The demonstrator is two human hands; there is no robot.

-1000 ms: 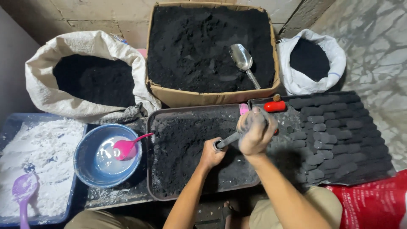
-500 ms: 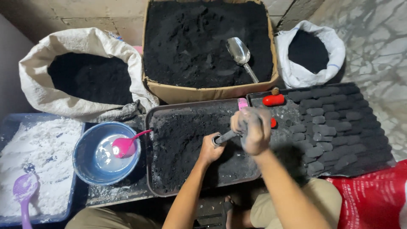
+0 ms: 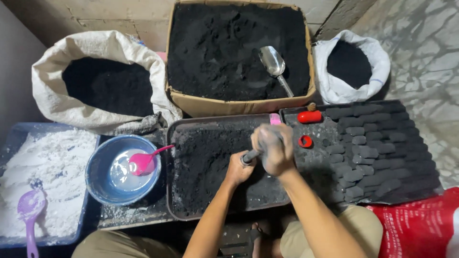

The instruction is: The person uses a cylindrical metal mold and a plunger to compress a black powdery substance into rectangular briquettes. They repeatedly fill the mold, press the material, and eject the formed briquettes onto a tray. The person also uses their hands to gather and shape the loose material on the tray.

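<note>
Head view: both hands, left (image 3: 237, 171) and right (image 3: 271, 149), grip a metal tube (image 3: 250, 155) over the tray (image 3: 168, 191) of black powder; beside that tray, briquettes (image 3: 377, 148) already fill most rows.

Around my two hands I count two white sacks of black powder, one (image 3: 103, 79) far to the left and one (image 3: 351, 67) up to the right, with one cardboard box (image 3: 239, 102) between them. There are two dark trays, one (image 3: 181, 129) under my hands and one (image 3: 430, 186) right of them. Left of my hands are two plastic scoops, one pink (image 3: 141, 163), one purple (image 3: 29, 210), and ahead one metal scoop (image 3: 275, 64).
</note>
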